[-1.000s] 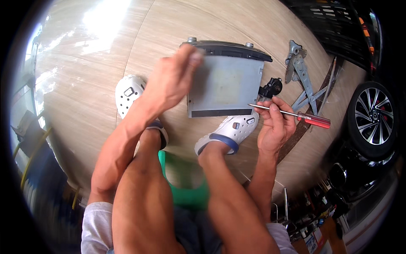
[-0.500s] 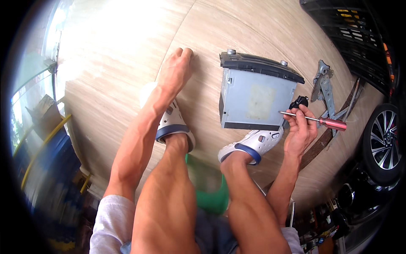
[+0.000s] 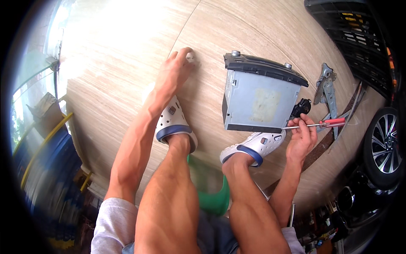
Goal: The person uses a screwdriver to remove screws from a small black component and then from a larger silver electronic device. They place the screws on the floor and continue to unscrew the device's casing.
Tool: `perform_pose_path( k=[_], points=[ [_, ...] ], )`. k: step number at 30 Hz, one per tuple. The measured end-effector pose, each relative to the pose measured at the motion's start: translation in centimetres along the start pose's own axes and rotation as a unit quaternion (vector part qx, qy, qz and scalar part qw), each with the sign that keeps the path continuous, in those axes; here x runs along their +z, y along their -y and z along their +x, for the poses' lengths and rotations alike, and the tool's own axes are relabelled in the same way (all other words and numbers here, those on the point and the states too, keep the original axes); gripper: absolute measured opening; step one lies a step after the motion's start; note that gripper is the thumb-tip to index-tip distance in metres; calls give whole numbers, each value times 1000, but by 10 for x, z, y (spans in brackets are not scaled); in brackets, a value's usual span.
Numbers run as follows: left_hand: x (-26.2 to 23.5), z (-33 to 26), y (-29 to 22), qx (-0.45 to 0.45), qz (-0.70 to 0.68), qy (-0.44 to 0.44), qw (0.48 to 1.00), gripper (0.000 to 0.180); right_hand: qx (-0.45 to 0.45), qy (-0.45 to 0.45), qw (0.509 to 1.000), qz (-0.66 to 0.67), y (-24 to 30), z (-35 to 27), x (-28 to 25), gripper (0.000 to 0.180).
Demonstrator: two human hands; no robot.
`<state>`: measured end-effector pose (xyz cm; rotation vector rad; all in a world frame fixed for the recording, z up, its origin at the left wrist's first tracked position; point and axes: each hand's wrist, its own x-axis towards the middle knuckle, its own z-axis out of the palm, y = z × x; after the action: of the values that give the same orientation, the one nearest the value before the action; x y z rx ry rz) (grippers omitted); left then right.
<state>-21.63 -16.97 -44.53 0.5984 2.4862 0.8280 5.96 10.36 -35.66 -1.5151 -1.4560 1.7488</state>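
Observation:
In my right hand (image 3: 302, 137) is a screwdriver (image 3: 332, 122) with a red handle, its thin shaft pinched between the fingers. Its tip is at the near right corner of a car stereo (image 3: 241, 95), a grey metal box with a black front panel and two silver knobs, lying on the floor. Left of the stereo, my left hand (image 3: 173, 72) is just above or on the floor with curled fingers. A small pale thing (image 3: 190, 56) shows at its fingertips; I cannot make out what it is. Beside the right hand lies a black part (image 3: 301, 106).
A grey metal window-regulator-like mechanism (image 3: 326, 91) lies right of the stereo, near a brown strip (image 3: 321, 148). A black plastic crate (image 3: 353, 31) is at far right, with a car wheel (image 3: 383, 144) below it. My feet wear white clogs (image 3: 171, 120). A green stool (image 3: 215, 201) is beneath me.
The screwdriver tip has moved down to the stereo's near right corner. My left hand has turned slightly, and a small pale thing now shows at its fingertips.

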Motion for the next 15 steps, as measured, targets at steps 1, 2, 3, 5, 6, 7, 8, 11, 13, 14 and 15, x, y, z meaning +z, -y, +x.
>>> perform_pose_path(
  k=[1, 2, 3, 5, 6, 7, 8, 11, 13, 14, 15],
  points=[
    [-5, -3, -2, 1, 2, 0, 1000, 29, -1, -15, 1000, 12, 0, 2, -5, 25],
    [-15, -9, -5, -38, -24, 1, 999, 33, 3, -12, 1000, 17, 0, 2, -8, 25],
    [-19, -15, -9, -75, -56, 4, 996, 36, 36, 1, 998, 52, 2, 4, -15, 26],
    [-16, -33, -28, -87, -59, 9, 994, 39, 65, 8, 994, 82, 5, 10, -30, 27],
    [-16, -44, -36, -101, -55, 9, 993, 42, 84, 23, 993, 75, 2, 13, -35, 29],
    [-6, -57, -35, -83, -101, 29, 991, 47, 104, 37, 992, 68, -1, 15, -38, 30],
    [-2, -68, -44, -108, -143, 70, 981, 52, 105, 38, 991, 71, -7, 16, -33, 30],
    [16, -78, -65, -151, -301, 201, 920, 69, 108, 37, 992, 50, -23, 20, -10, 34],
    [26, -73, -56, -153, -331, 239, 900, 80, 107, 78, 988, 74, -31, 22, 0, 37],
    [29, -67, -57, -152, -373, 247, 882, 82, 106, 91, 988, 65, -28, 20, 8, 39],
    [30, -63, -59, -150, -414, 254, 861, 85, 105, 88, 989, 62, -34, 21, 7, 39]
  ],
)
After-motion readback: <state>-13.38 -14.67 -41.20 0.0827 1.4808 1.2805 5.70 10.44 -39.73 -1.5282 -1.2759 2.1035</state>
